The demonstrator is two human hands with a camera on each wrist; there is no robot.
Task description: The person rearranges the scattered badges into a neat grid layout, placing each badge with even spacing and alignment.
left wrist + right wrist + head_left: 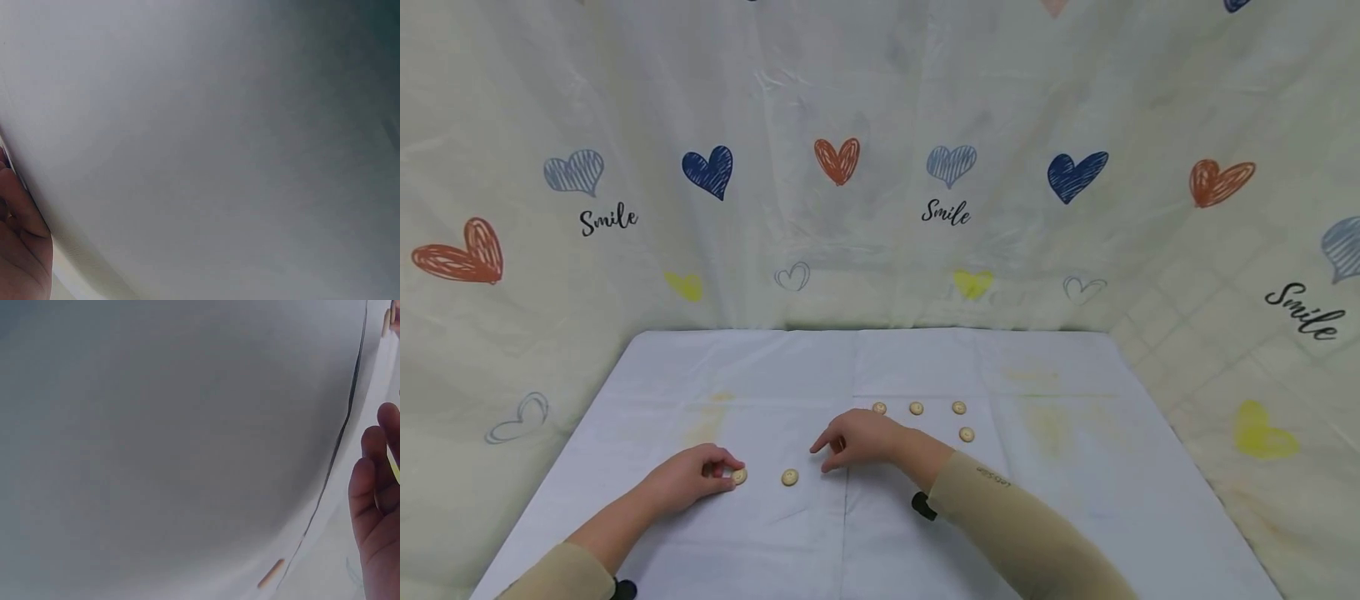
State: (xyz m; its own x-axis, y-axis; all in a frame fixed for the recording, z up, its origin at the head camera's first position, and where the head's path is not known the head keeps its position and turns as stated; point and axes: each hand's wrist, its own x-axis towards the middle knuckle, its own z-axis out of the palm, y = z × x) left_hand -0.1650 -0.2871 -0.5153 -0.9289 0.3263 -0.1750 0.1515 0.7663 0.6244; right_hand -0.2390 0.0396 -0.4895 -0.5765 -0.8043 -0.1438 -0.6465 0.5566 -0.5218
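With thumb and index finger, my left hand [688,479] pinches a round pale wooden button [740,476] at the tabletop, left of centre. Just right of it, a second wooden button [790,477] lies flat between my two hands. My right hand [857,437] is over the middle of the table and holds nothing; its index finger points left, its thumb apart below. In the left wrist view only part of the left palm [22,244] shows, at the edge. The right wrist view shows loosely bent right fingers [364,494].
Beyond my right hand, a row of three wooden buttons [916,408] lies on the white cloth [1075,517], and another button [966,434] sits just in front of the row's right end. A heart-printed curtain [887,233] hangs behind the table and round its sides.
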